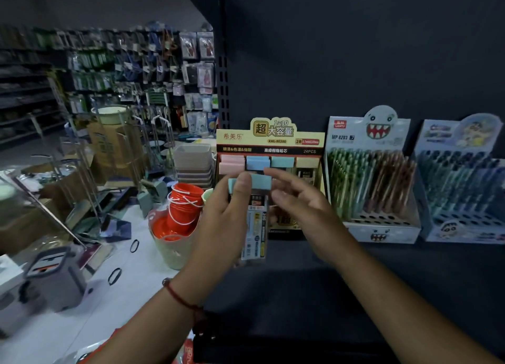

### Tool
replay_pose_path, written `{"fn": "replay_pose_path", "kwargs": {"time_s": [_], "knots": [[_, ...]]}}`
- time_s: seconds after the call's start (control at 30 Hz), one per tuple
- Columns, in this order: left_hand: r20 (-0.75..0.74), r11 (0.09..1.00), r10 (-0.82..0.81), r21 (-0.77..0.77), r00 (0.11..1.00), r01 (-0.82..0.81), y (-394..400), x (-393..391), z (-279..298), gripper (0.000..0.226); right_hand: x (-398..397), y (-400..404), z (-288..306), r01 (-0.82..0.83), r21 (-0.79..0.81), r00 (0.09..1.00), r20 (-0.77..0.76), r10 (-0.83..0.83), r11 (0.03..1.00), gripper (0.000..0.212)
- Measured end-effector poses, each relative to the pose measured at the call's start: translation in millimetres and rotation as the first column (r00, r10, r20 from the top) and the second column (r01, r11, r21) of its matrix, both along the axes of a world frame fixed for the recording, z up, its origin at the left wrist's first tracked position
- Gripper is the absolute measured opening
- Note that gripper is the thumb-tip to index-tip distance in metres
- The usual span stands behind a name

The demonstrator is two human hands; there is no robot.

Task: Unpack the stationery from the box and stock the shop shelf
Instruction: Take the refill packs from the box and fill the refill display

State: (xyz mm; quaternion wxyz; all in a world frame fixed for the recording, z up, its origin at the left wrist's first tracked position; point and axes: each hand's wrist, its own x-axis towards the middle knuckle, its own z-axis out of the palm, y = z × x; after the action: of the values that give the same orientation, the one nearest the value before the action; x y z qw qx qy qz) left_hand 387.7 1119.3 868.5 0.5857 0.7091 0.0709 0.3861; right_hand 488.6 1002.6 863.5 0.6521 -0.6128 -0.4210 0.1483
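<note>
Dim shop aisles fill the far left, with hanging packets on racks, cardboard cartons (109,142) and wire stands on the pale floor (131,276). Nearer you on that floor sit a grey bucket-like tub (58,279) and a woven basket (170,243) holding stacked orange cups (185,199); grey trays (192,161) are piled just behind it.

Your left hand (224,221), a red cord at its wrist, grips a lead refill case (252,216) with a teal cap, thumb pressed over the cap and fingers curled behind the body. You hold the case upright in front of the yellow-and-black display box (270,145) standing on the dark shelf (314,276). That box's top row shows pink, blue, teal and cream caps.

Your right hand (303,205) hovers just right of the case with fingers loosely spread and slightly bent, holding nothing; whether its fingertips touch the case you cannot tell.

Further right on the shelf stands a pen display with a toothy monster face (374,177), filled with green and brown pens, and beside it a blue cartoon pen display (464,183), partly cut off by the frame edge.
</note>
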Motion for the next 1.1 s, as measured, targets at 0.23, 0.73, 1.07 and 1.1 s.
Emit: {"fn": "replay_pose_path", "kwargs": {"time_s": [0.23, 0.73, 1.07, 1.1], "knots": [[-0.168, 0.999, -0.033, -0.031, 0.985, 0.028, -9, 7, -19, 0.038, 6, -2, -3, 0.065, -0.076, 0.998, 0.022, -0.064, 0.995, 0.03], [-0.158, 0.795, 0.142, 0.606, 0.977, -0.018, -3, -17, -38, 0.051, 24, -26, 19, 0.35, 0.213, 0.934, -0.007, -0.356, 0.912, 0.028], [-0.145, 0.483, 0.237, 0.875, 0.961, 0.013, -8, -9, -50, 0.055, 44, -9, 54, 0.486, 0.198, 0.714, 0.472, -0.517, 0.852, 0.03], [-0.144, 0.485, 0.238, 0.874, 0.961, 0.011, -8, -8, -51, 0.055, 48, -4, 57, 0.48, 0.159, 0.696, 0.53, -0.485, 0.863, 0.031]]}}
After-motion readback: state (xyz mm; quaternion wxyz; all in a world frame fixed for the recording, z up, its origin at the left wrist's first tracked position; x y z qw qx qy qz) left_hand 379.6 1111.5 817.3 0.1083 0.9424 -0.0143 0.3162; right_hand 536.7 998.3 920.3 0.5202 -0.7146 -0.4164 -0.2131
